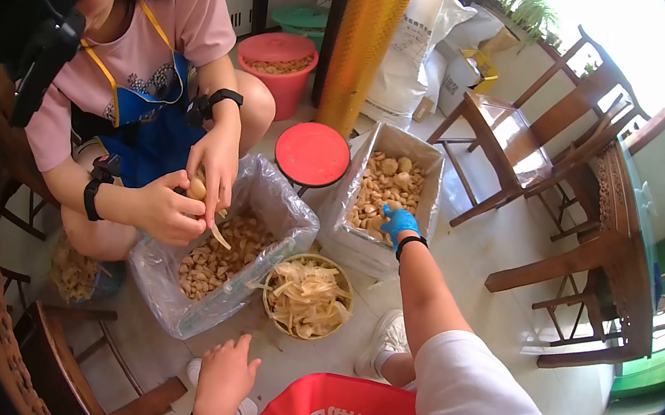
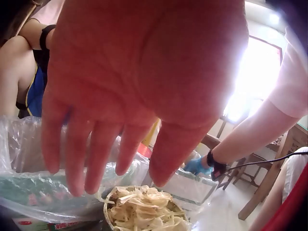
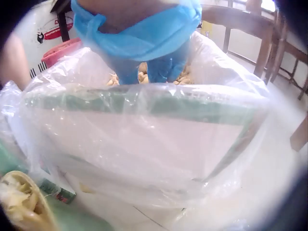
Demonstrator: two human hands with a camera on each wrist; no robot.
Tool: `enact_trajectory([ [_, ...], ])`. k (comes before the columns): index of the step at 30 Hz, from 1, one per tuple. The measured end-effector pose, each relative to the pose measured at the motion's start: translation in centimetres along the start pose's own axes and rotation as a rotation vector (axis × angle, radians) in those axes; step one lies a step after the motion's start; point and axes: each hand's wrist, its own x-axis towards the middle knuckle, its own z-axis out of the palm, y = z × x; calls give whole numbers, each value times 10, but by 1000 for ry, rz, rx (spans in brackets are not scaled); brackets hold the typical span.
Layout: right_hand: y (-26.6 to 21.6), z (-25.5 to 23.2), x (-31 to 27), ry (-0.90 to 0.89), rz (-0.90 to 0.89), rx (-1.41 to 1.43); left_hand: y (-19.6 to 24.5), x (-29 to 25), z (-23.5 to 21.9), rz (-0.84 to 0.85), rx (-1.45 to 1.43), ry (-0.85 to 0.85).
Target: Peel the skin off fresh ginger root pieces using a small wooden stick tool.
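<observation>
The right hand [image 1: 398, 220], in a blue glove, reaches into the far box [image 1: 428, 163], a plastic-lined carton of pale roots [image 1: 384, 182]; its fingers point down among them, but whether they grip a piece cannot be told, since the liner and glove hide the tips in the right wrist view. The left hand [image 1: 226, 376] hangs empty with fingers spread and relaxed above the floor, near the basket [image 1: 274, 320] of peelings. Likely risks: a root slipping from the gloved fingers, or the glove catching the loose liner and dragging it over the rim. The box's long axis runs away from the wearer, toward the white sacks [image 1: 412, 44]; the roots lie jumbled, with no common direction.
</observation>
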Motion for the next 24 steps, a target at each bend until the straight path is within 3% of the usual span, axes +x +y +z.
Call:
enact_trajectory([
  [2, 6, 15, 21, 36, 69, 41, 1, 2, 1, -11, 6, -19],
  [6, 7, 15, 25, 110, -24, 75, 3, 3, 4, 25, 0, -1],
  [8, 7, 18, 27, 267, 61, 542, 3, 1, 5, 18, 5, -26],
  [9, 2, 20, 27, 276, 44, 958, 2, 0, 6, 27, 6, -13],
  [10, 1, 17, 28, 275, 38, 956, 2, -2, 6, 36, 6, 2],
  [13, -16, -4, 21, 138, -203, 1458, 5, -4, 5, 80, -3, 62],
  [14, -28, -11, 18, 134, -218, 1450, 7, -4, 4, 74, -12, 74],
  [16, -58, -26, 7, -142, -467, 1906, 8, -5, 3, 111, -18, 91],
  [18, -94, -46, -14, -251, -408, 1974, 10, -6, 1, 114, -23, 110],
  [20, -132, -55, -32, -663, -353, 2191, 10, -8, -2, 102, -34, 129],
  [22, -172, -66, -68, -761, -332, 2055, 9, -10, -4, 138, -83, 209],
  [24, -204, -55, -86, -753, -88, 1808, 9, -11, -6, 123, -119, 258],
])
